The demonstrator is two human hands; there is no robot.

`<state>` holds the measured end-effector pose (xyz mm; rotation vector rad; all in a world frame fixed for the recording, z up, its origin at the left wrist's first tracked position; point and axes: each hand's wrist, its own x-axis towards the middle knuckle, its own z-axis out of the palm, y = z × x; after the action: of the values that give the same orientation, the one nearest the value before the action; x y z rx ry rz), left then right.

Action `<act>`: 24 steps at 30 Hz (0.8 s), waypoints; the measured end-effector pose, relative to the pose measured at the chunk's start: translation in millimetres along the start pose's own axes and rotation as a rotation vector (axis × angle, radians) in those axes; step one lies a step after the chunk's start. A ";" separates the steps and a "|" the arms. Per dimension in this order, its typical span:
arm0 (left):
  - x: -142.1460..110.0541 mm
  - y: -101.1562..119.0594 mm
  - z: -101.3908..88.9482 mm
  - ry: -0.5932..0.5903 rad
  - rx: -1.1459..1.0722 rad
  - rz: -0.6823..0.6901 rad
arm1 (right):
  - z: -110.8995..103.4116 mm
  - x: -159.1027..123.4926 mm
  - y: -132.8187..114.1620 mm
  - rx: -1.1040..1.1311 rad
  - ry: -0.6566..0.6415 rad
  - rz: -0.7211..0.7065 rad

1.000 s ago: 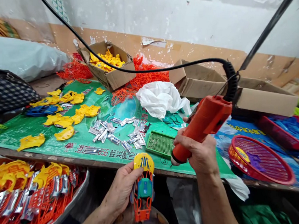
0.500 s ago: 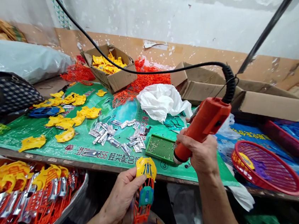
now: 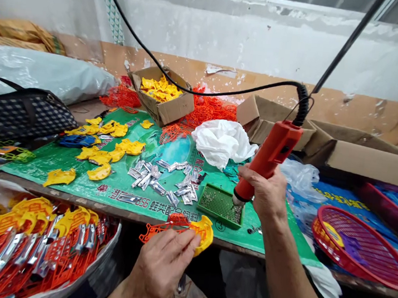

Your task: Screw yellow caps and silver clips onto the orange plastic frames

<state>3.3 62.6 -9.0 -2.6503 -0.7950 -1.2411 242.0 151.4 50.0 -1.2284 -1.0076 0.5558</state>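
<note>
My left hand [image 3: 163, 264] is closed on a plastic toy part, a yellow rounded shell [image 3: 205, 235] joined to an orange lattice frame [image 3: 157, 230]; my fingers cover its middle. It is held just in front of the table edge. A red electric screwdriver [image 3: 268, 151] is gripped in my right hand [image 3: 269, 192], pointing down and to the left. Its tip is at the right end of a green tray [image 3: 218, 219], by a heap of small screws [image 3: 237, 213]. Whether the bit touches them I cannot tell.
Silver metal-looking pieces [image 3: 146, 174] and yellow shells [image 3: 99, 171] lie on the green sheet. A sack [image 3: 110, 248] of yellow-and-orange parts stands front left. A red basket [image 3: 386, 263] is at right. Behind are cardboard boxes [image 3: 371, 162]; a black cable [image 3: 226, 93] hangs across.
My left hand has turned the toy part over and sideways, so its teal block no longer shows. The screwdriver's tip has moved from the tray's edge to over the screws. The view has swung left.
</note>
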 end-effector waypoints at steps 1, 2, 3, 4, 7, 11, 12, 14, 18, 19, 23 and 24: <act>-2.9 0.7 1.4 0.009 0.020 0.022 | 0.1 -1.0 -0.4 -0.007 -0.009 -0.002; -5.5 1.5 3.0 0.019 0.029 0.041 | -0.2 -2.0 -0.7 -0.016 -0.016 -0.006; -7.7 2.5 4.7 0.030 0.032 0.060 | -0.8 -2.9 -1.0 -0.027 -0.020 -0.012; -9.4 3.5 6.1 0.038 0.035 0.078 | -1.7 -3.4 -1.1 -0.037 -0.017 -0.019; -11.7 5.3 8.1 0.029 0.035 0.110 | -5.3 -2.7 -1.3 -0.057 0.000 -0.037; -11.5 5.5 7.9 0.037 0.015 0.130 | -8.5 -2.4 -0.7 -0.067 -0.024 -0.015; -11.1 5.6 7.9 0.046 0.012 0.131 | -8.7 -4.3 -0.2 -0.067 -0.032 -0.012; -10.0 5.9 8.1 0.054 0.015 0.131 | -9.2 -12.1 1.8 -0.083 -0.018 -0.033; -8.6 5.0 7.7 0.031 0.013 0.130 | -19.1 -44.0 9.3 -0.110 0.036 -0.096; -8.7 4.1 7.4 0.020 0.011 0.126 | -24.1 -53.6 11.6 -0.091 -0.013 -0.095; -8.2 0.5 8.2 -0.014 -0.003 0.109 | -44.9 -85.4 18.1 -0.021 -0.474 -0.090; -7.3 0.4 8.8 -0.014 -0.009 0.107 | -47.9 -90.1 18.8 -0.034 -0.577 -0.099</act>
<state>5.7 62.0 -20.2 -2.6725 -0.6418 -1.2035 243.0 59.2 2.4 -1.0589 -1.5564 0.8423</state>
